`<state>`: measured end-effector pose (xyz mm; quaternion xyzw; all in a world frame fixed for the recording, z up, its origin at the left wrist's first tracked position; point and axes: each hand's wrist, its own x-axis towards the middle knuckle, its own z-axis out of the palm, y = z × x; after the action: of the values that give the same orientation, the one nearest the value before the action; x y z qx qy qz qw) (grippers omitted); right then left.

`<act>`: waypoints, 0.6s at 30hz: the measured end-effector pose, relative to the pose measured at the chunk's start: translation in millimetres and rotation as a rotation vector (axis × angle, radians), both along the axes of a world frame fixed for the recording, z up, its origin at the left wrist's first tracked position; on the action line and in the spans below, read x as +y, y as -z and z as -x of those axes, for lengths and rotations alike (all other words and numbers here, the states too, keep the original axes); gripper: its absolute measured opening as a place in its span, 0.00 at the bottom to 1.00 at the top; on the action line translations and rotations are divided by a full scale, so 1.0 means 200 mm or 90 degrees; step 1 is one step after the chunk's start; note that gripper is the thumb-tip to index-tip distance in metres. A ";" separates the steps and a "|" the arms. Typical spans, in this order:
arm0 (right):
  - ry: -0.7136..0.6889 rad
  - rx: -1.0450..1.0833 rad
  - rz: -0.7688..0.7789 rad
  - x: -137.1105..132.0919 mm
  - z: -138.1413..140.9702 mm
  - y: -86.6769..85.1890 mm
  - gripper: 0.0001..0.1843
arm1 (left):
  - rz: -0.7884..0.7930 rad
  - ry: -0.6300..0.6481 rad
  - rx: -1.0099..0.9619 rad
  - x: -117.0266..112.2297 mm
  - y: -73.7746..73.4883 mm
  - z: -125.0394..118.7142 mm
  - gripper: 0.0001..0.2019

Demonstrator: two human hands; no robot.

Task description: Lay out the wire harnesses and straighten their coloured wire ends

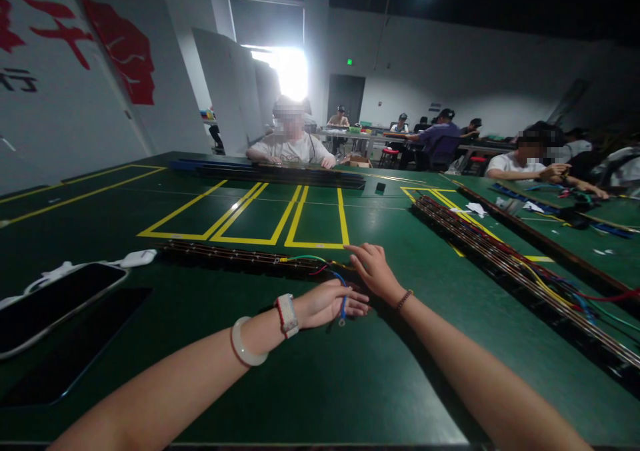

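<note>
A long dark strip with copper-coloured rods [225, 252] lies across the table in front of me. Green, yellow, red and blue wires come off its right end. My left hand [327, 306] is palm up below that end, its thumb pressing a blue wire [343, 310] against the fingers. A ring terminal hangs from the wire's lower tip. My right hand [374, 272] reaches over the strip's right end, index finger stretched out and apart from the thumb. Whether it touches the yellow wire there I cannot tell.
Two phones [65, 304] with a white cable lie at the left. More rod strips with wires [500, 264] stretch along the right. Yellow tape outlines [315, 245] mark the green table. One person [293, 144] sits opposite, another [525, 164] at the right.
</note>
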<state>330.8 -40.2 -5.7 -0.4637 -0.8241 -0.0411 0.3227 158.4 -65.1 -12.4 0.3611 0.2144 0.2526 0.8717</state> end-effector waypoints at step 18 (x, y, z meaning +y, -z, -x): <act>-0.013 -0.109 0.050 -0.04 -0.19 0.07 0.12 | -0.636 -0.200 0.381 0.04 -0.06 0.11 0.13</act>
<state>369.2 -48.9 -19.8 -0.4625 -0.8542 -0.0455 0.2330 135.6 -56.8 -0.2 0.7462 0.3568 0.3357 0.4508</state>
